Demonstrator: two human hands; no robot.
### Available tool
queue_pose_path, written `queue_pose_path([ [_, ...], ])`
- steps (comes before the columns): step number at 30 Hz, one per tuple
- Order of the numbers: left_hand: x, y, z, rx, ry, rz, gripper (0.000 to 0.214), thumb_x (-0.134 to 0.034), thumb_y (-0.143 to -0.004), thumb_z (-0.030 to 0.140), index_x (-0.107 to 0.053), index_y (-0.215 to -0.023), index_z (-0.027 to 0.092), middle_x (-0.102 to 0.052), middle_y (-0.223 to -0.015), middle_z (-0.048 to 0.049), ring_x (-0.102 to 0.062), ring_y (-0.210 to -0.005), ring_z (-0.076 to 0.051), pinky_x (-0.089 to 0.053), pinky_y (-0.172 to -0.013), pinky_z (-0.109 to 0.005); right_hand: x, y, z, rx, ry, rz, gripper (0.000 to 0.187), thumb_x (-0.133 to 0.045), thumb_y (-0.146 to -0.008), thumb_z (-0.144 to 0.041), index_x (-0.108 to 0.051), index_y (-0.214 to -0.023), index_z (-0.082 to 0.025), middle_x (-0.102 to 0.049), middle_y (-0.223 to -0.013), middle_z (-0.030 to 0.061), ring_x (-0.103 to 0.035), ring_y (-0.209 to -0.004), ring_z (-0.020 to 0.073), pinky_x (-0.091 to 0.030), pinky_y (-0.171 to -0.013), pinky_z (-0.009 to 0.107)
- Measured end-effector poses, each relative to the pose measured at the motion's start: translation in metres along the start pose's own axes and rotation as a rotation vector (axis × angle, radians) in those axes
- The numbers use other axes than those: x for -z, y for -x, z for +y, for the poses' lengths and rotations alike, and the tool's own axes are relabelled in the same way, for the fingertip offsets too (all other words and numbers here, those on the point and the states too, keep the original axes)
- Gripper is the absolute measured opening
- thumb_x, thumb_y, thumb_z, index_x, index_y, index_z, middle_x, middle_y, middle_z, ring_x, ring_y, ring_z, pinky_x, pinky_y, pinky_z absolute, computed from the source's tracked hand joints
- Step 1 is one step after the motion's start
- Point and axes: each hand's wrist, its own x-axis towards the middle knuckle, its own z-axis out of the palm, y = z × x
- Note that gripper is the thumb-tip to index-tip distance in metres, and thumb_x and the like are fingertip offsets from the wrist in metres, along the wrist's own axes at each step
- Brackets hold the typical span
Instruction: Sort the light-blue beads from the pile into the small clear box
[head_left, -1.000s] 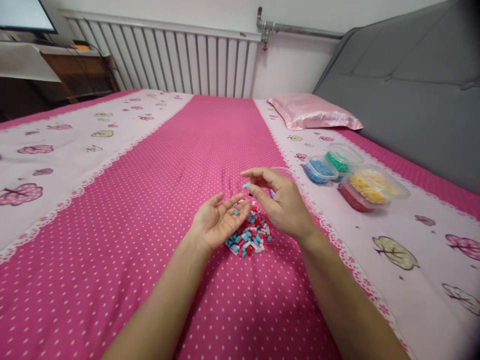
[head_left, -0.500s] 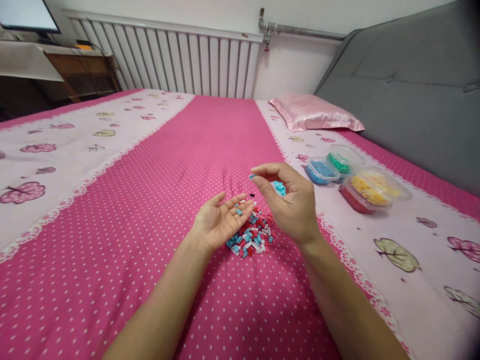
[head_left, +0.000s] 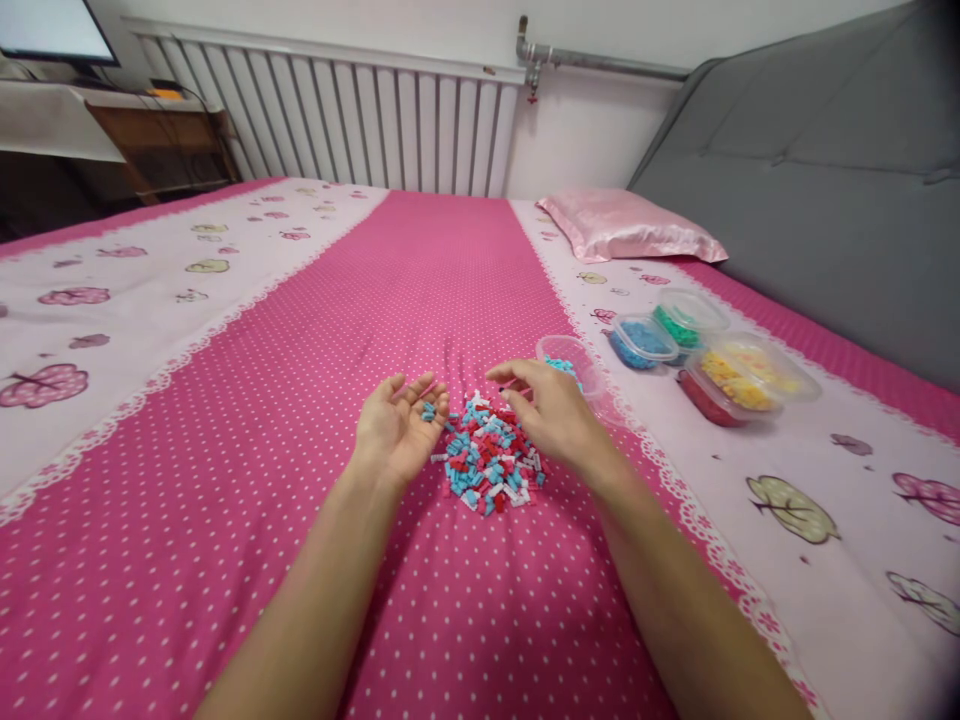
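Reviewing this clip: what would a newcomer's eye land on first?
Likely the heap of blue, red, pink and white pieces on the dotted pink bedspread, between the left hand and right hand. Then the clear tubs farther right, on the paler strip.

Home bedrm: bed [head_left: 450,260] w/ pink pillow [head_left: 634,225], grey hdbd [head_left: 817,130], wall rad. [head_left: 337,115]

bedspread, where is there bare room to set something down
Bare: the dotted bedspread between the pile of pieces and the radiator, also from the left hand leftward to the lace edging. Crowded: between the hands and around the tubs at right.
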Motion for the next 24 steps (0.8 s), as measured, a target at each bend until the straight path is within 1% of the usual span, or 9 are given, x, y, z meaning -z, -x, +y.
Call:
queue_pose_path([
  [3, 0.001, -0.001, 0.001, -0.016, 0.004, 0.021, 0.023, -0.033, -0.087, 0.020, -0.053, -0.082, 0.008, -0.054, -0.069, -0.0085, -0.053, -0.059, -0.013, -0.049, -0.051, -0.021, -0.006, 0.000, 0.007, -0.043, 0.123, -0.193, 0.032, -0.051, -0.079, -0.004, -0.066, -0.103, -0.018, -0.069, -0.104, 0.0066, -0.062, -0.096, 0.0183, -0.046, -0.086, 0.032],
  [5, 0.001, -0.002, 0.001, -0.008, 0.000, 0.020, 0.023, -0.033, -0.086, 0.020, -0.053, -0.081, 0.009, -0.053, -0.068, -0.0083, -0.053, -0.058, -0.013, -0.048, -0.050, -0.021, -0.010, 0.000, 0.010, -0.080, 0.174, -0.285, 0.034, -0.053, -0.077, -0.003, -0.067, -0.103, -0.019, -0.069, -0.106, 0.0058, -0.061, -0.100, 0.0189, -0.044, -0.088, 0.031],
  [7, 0.001, -0.001, 0.000, 0.001, -0.006, 0.018, 0.024, -0.033, -0.086, 0.020, -0.054, -0.080, 0.009, -0.053, -0.067, -0.0083, -0.052, -0.057, -0.013, -0.048, -0.050, -0.021, -0.012, 0.000, 0.011, -0.105, 0.203, -0.332, 0.032, -0.055, -0.076, -0.004, -0.067, -0.102, -0.020, -0.069, -0.104, 0.0051, -0.062, -0.098, 0.0184, -0.044, -0.086, 0.028],
  [9, 0.001, -0.001, 0.000, 0.003, -0.008, 0.019, 0.024, -0.033, -0.086, 0.020, -0.054, -0.079, 0.009, -0.053, -0.067, -0.0084, -0.052, -0.057, -0.013, -0.048, -0.050, -0.021, -0.014, 0.000, 0.012, -0.115, 0.226, -0.341, 0.029, -0.057, -0.076, -0.006, -0.068, -0.100, -0.020, -0.070, -0.099, 0.0047, -0.063, -0.092, 0.0176, -0.044, -0.080, 0.026],
  [13, 0.002, -0.001, 0.000, 0.006, -0.011, 0.023, 0.024, -0.034, -0.086, 0.021, -0.054, -0.077, 0.010, -0.054, -0.066, -0.0085, -0.052, -0.056, -0.013, -0.048, -0.050, -0.021, -0.016, -0.002, 0.011, -0.135, 0.248, -0.332, 0.025, -0.060, -0.075, -0.008, -0.068, -0.095, -0.019, -0.071, -0.090, 0.0042, -0.063, -0.081, 0.0158, -0.043, -0.071, 0.023],
  [16, 0.001, 0.000, -0.001, 0.009, -0.010, 0.025, 0.024, -0.034, -0.086, 0.020, -0.053, -0.077, 0.010, -0.054, -0.066, -0.0084, -0.052, -0.057, -0.013, -0.048, -0.050, -0.021, -0.015, -0.002, 0.012, -0.159, 0.244, -0.316, 0.024, -0.059, -0.075, -0.008, -0.068, -0.094, -0.019, -0.071, -0.088, 0.0039, -0.063, -0.081, 0.0153, -0.043, -0.072, 0.023],
  [18, 0.001, 0.000, -0.001, 0.015, -0.011, 0.023, 0.024, -0.034, -0.086, 0.020, -0.054, -0.077, 0.010, -0.054, -0.066, -0.0083, -0.052, -0.058, -0.013, -0.048, -0.051, -0.021, -0.014, -0.001, 0.013, -0.163, 0.225, -0.285, 0.026, -0.058, -0.076, -0.008, -0.067, -0.097, -0.020, -0.071, -0.087, 0.0034, -0.063, -0.082, 0.0155, -0.044, -0.075, 0.025],
  [21, 0.000, 0.001, -0.002, 0.029, -0.016, 0.020, 0.025, -0.034, -0.087, 0.021, -0.054, -0.077, 0.011, -0.054, -0.066, -0.0081, -0.053, -0.058, -0.013, -0.048, -0.050, -0.022, -0.010, -0.002, 0.015, -0.134, 0.167, -0.184, 0.029, -0.056, -0.077, -0.008, -0.065, -0.101, -0.020, -0.070, -0.086, 0.0033, -0.063, -0.079, 0.0160, -0.046, -0.076, 0.028],
  [24, -0.001, 0.003, -0.003, 0.049, -0.019, 0.013, 0.025, -0.034, -0.087, 0.021, -0.054, -0.077, 0.012, -0.054, -0.066, -0.0082, -0.053, -0.058, -0.014, -0.048, -0.049, -0.022, -0.006, -0.004, 0.013, -0.065, 0.033, 0.006, 0.026, -0.055, -0.078, -0.010, -0.064, -0.101, -0.018, -0.068, -0.084, 0.0036, -0.063, -0.075, 0.0157, -0.048, -0.073, 0.030],
])
